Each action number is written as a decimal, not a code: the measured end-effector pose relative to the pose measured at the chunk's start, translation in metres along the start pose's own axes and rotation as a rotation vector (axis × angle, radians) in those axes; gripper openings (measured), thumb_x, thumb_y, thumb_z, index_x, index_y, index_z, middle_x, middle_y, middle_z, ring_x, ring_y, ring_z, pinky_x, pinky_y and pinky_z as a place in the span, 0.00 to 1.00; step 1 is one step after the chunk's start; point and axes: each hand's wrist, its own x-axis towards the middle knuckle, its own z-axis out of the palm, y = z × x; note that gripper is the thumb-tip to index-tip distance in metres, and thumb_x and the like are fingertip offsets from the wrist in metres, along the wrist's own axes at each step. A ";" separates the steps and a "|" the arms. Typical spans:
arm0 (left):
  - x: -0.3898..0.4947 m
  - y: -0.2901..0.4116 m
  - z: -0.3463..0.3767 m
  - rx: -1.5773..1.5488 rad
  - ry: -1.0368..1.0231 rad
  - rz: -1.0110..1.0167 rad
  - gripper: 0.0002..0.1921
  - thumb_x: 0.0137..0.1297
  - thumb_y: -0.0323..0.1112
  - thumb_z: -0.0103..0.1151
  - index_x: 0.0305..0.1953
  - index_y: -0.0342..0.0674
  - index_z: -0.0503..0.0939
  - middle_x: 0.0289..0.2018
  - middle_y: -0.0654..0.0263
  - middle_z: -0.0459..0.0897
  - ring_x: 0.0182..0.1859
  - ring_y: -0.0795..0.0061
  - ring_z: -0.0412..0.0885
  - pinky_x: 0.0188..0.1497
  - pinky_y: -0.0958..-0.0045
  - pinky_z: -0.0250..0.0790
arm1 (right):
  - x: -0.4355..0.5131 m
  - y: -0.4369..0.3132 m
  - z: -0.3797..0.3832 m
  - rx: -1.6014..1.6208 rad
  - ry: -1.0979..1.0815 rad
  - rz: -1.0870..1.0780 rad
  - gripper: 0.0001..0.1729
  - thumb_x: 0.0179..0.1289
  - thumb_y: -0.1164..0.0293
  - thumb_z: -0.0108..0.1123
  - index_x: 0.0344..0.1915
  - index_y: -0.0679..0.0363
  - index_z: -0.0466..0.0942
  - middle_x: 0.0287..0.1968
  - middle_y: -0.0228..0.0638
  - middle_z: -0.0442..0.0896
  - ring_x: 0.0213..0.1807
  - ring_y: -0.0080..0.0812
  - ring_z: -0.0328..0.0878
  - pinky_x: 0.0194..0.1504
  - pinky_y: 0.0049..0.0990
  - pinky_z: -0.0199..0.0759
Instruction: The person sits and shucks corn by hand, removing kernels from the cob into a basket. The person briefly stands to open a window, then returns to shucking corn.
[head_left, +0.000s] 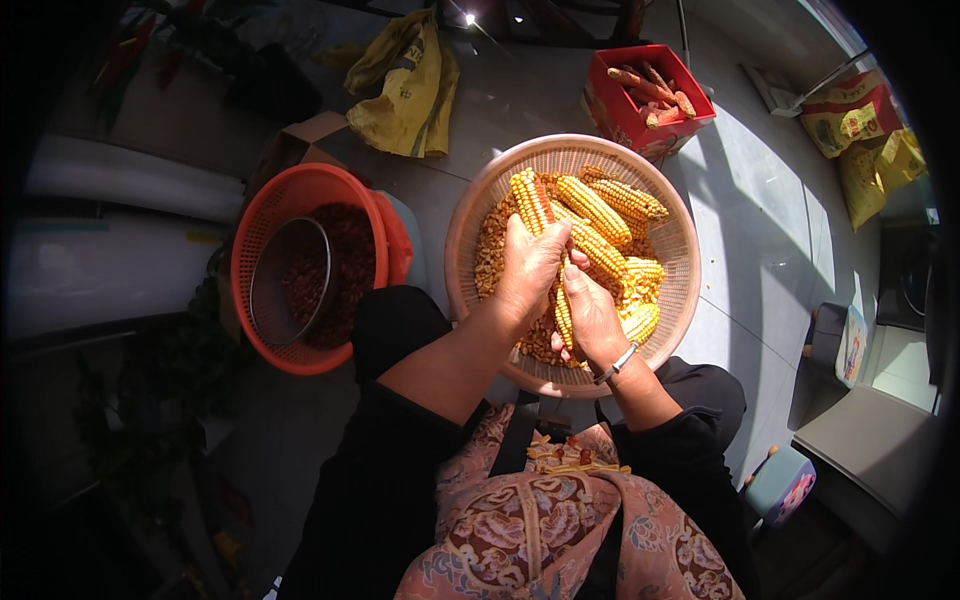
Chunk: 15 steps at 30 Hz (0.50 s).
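Observation:
A round pink plastic basket (457, 262) stands before me, holding loose yellow corn kernels (491, 251) and several dried ears of corn (594, 210). Above it, my left hand (529, 259) grips a partly shelled ear of corn (531, 196), whose upper end points away from me with a bare reddish strip showing. Close beside it, my right hand (595, 307) holds another ear (562, 311), which points down toward me. The two hands meet at the thumbs, and the fingers partly hide where the ears touch.
An orange basket (379, 225) at the left holds dark red contents and a round sieve (259, 300). A red box (600, 90) of bare corncobs (652, 90) stands beyond, near a yellow sack (409, 97). Small stools (780, 484) are at the right.

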 end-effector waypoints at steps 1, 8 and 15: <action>0.000 -0.001 0.001 0.003 -0.011 -0.003 0.10 0.66 0.31 0.56 0.44 0.36 0.70 0.31 0.64 0.75 0.27 0.75 0.78 0.32 0.72 0.77 | 0.000 0.000 0.001 0.027 0.018 0.047 0.30 0.75 0.47 0.40 0.50 0.64 0.72 0.22 0.35 0.76 0.12 0.25 0.72 0.09 0.21 0.64; -0.005 0.003 0.002 -0.042 -0.103 -0.079 0.14 0.65 0.30 0.59 0.47 0.36 0.68 0.37 0.62 0.77 0.38 0.72 0.80 0.43 0.71 0.77 | 0.004 -0.008 -0.008 0.072 0.031 0.068 0.30 0.75 0.46 0.41 0.52 0.65 0.71 0.21 0.34 0.76 0.11 0.25 0.71 0.08 0.22 0.62; -0.004 -0.002 -0.001 -0.038 -0.054 -0.116 0.14 0.62 0.24 0.58 0.48 0.34 0.70 0.38 0.62 0.78 0.35 0.72 0.80 0.39 0.71 0.79 | 0.007 0.007 -0.001 -0.097 0.088 -0.031 0.28 0.75 0.48 0.41 0.50 0.64 0.72 0.22 0.33 0.74 0.12 0.25 0.71 0.10 0.22 0.65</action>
